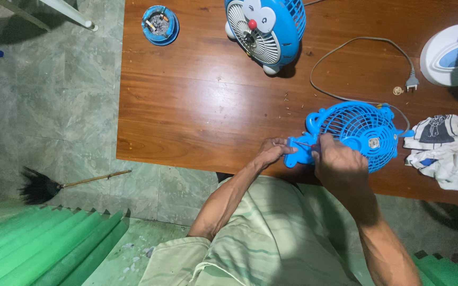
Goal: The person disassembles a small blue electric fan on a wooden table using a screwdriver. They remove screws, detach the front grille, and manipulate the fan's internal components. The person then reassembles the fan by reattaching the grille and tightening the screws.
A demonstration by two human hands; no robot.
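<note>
Wooden table (197,106) was seen with free room in its middle; the blue fan (353,135) was laid flat near the front edge, its base turned left. The base was gripped by the left hand (272,151). A thin tool (306,144), lying left-right, was clenched by the right hand (339,164).

Fan grille (357,135) on counter (197,106), touching right grip (339,164); left grip (272,151) on its base. Cloth (446,151) right of grips. Second fan (265,29), ashtray (160,25) beyond.
</note>
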